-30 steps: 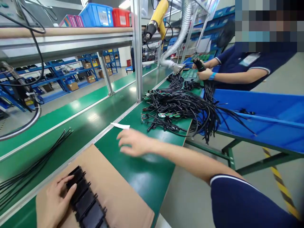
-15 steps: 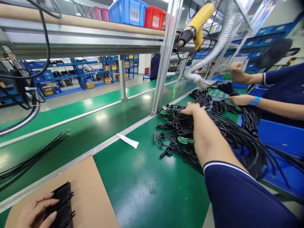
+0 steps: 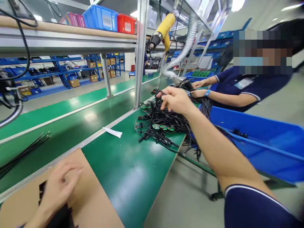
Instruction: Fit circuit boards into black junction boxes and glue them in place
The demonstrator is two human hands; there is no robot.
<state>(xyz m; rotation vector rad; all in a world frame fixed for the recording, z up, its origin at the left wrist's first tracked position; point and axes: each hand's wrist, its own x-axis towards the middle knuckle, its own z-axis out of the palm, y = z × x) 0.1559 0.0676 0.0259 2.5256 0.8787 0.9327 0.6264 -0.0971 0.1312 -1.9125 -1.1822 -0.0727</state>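
My right hand (image 3: 175,100) is closed on a black cable (image 3: 158,95), lifting it above a tangled pile of black cables (image 3: 166,115) on the green bench. Small round green circuit boards (image 3: 156,126) hang on wires among the pile. My left hand (image 3: 59,182) hovers over the brown cardboard sheet (image 3: 95,196) at lower left, its fingers bent and smeared by motion. Beneath it lies a black plastic part (image 3: 60,218), mostly hidden by the hand and wrist.
A white paper strip (image 3: 112,132) lies on the bench (image 3: 128,164). Thin black wires (image 3: 26,152) rest at left. A yellow heat gun (image 3: 163,30) hangs by a metal post (image 3: 141,57). A co-worker (image 3: 228,85) handles cables beside a large blue bin (image 3: 258,136).
My right hand has risen from the pile with a cable. My left hand has come off the black plastic part and moved right. The view has turned right, showing more of the co-worker and bin.
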